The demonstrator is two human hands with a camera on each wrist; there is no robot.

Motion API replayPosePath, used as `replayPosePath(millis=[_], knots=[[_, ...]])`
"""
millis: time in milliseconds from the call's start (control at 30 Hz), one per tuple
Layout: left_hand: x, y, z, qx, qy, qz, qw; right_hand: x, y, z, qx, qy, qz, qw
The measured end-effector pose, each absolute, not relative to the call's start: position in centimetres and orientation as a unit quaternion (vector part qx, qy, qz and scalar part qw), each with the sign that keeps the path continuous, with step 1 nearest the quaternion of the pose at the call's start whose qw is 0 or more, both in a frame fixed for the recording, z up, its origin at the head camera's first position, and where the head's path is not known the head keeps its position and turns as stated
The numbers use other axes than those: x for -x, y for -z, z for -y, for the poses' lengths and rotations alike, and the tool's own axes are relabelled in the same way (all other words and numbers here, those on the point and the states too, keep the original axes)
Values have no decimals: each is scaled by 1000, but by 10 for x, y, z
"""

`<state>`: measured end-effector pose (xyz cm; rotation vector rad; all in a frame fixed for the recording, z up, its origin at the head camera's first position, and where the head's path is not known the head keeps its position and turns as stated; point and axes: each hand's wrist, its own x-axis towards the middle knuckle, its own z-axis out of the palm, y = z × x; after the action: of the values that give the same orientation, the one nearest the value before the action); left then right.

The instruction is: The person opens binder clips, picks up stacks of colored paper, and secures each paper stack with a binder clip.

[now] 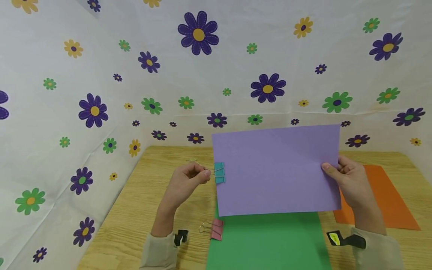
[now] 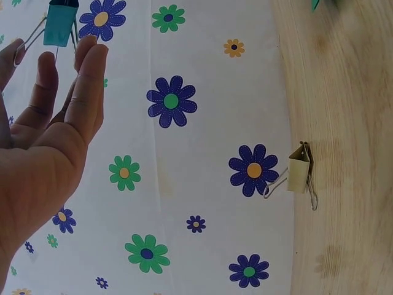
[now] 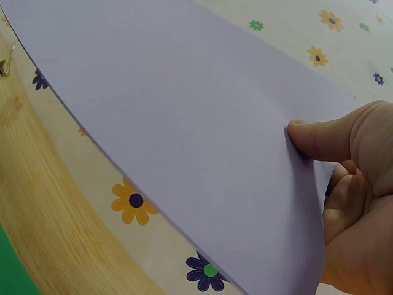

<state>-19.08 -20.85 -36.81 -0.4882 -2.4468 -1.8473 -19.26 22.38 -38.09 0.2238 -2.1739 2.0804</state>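
Note:
A purple sheet [image 1: 276,172] of paper or card is held up above the table, its face toward me. A teal binder clip [image 1: 219,172] sits on its left edge. My left hand [image 1: 185,182] holds that clip by its wire handles; the same teal clip [image 2: 60,24] shows at the top of the left wrist view. On the opposite edge, my right hand [image 1: 352,182] pinches the sheet, thumb on the front and fingers behind. Seen from the right wrist, the thumb [image 3: 322,138] dents the purple sheet [image 3: 172,135] slightly.
Below the raised sheet lies a green sheet [image 1: 266,240], with a pink binder clip [image 1: 217,229] at its left edge. An orange sheet [image 1: 388,198] lies at the right. A yellowish binder clip [image 2: 299,172] stands on the wooden table [image 1: 135,210]. Flowered cloth [image 1: 229,67] hangs behind.

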Motion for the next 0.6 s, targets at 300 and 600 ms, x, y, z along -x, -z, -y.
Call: replayPosePath(millis=[300, 600], knots=[[191, 366, 208, 164, 579, 799, 21, 192, 381, -224, -69, -681, 726, 67], [191, 366, 209, 171, 569, 804, 19, 192, 381, -225, -65, -687, 720, 68]])
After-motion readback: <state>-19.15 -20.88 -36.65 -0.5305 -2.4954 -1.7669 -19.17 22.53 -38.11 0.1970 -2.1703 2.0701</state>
